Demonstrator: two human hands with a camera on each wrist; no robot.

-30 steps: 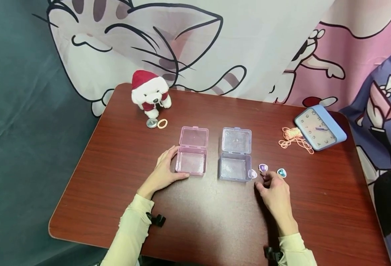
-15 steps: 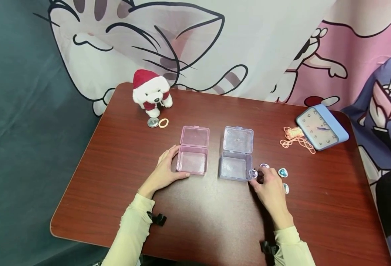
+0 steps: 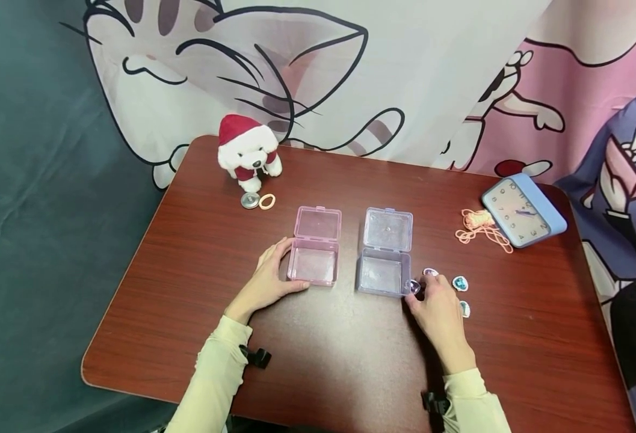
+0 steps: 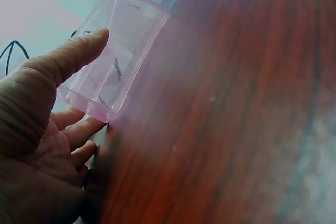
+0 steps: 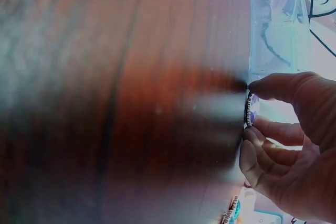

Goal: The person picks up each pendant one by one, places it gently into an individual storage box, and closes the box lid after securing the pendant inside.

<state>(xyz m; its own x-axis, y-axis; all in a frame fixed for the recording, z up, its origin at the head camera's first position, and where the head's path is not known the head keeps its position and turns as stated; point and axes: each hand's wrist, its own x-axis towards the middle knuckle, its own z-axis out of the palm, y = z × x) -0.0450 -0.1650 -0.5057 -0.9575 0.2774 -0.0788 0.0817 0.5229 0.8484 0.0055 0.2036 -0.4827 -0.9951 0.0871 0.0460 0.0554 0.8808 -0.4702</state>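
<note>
My left hand (image 3: 265, 279) holds a small open pink plastic box (image 3: 318, 281) at its left front corner, thumb on the front wall and fingers along the side. Beside it stands a translucent purple box (image 3: 377, 291), lid tipped back and nothing inside. At that box's right front corner, my right hand (image 3: 440, 313) pinches a purple gem charm (image 5: 252, 107) with a pale beaded rim between thumb and fingers, low at the table. Another lilac gem charm (image 3: 430, 272) peeks out behind the fingers. To the right lie a teal gem charm (image 3: 460, 283) and a partly covered one (image 3: 465, 309).
A plush dog (image 3: 250, 153) in a red hat sits at the back left, with a metal disc (image 3: 250, 200) and a cream ring (image 3: 266, 201) before it. Peach yarn (image 3: 479, 221) and a blue clock (image 3: 523, 210) lie at the back right.
My right hand has moved left to the purple gem charm by the purple box and now pinches it, uncovering a charm at its right. The left hand has stayed at the pink box.
</note>
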